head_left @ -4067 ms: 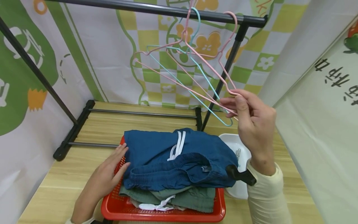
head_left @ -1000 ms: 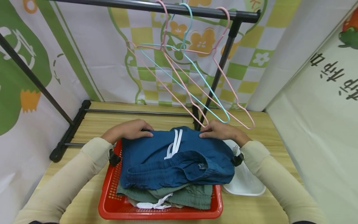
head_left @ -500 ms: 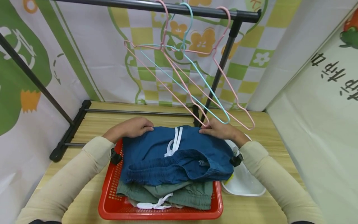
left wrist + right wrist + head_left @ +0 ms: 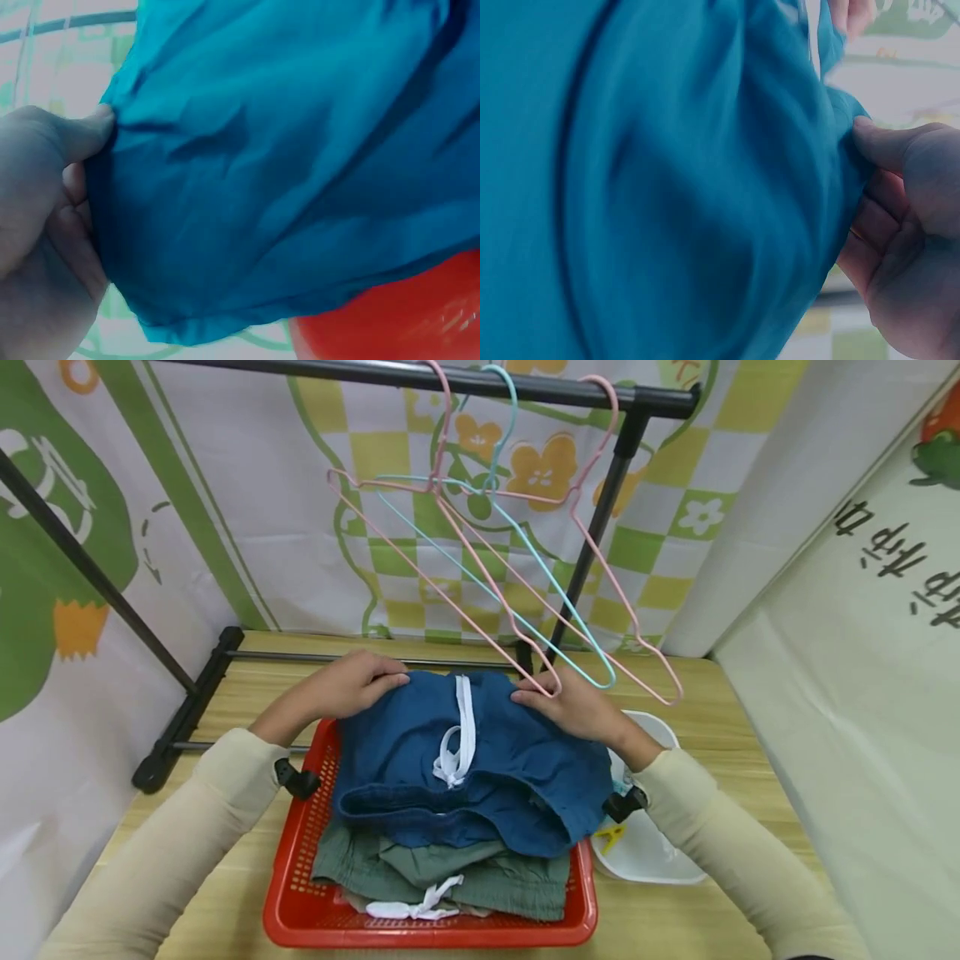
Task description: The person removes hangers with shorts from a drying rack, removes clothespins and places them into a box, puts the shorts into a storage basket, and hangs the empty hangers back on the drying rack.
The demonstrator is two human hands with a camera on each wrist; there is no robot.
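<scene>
Blue drawstring shorts (image 4: 390, 727) hang between my two hands over a red basket (image 4: 300, 935), their far edge raised. My left hand (image 4: 348, 685) pinches the far edge left of the white drawstring (image 4: 467, 718); the left wrist view shows the thumb on the blue cloth (image 4: 247, 195). On the other side my right hand (image 4: 573, 702) pinches the same edge, thumb on top, as the right wrist view also shows (image 4: 907, 225). Beneath, folded green shorts (image 4: 480, 885) with a white tie lie in the basket.
Two pink hangers (image 4: 480, 560) and a light-blue hanger (image 4: 551, 577) hang from a black rack bar (image 4: 345, 370), the nearest pink one ending right by my right hand. A white tray (image 4: 667, 860) holding a yellow clip (image 4: 611, 837) stands right of the basket.
My right hand has left the pink hanger, now on the bar, and both hands have taken the blue shorts' far edge. They have lifted it and moved it away from me.
</scene>
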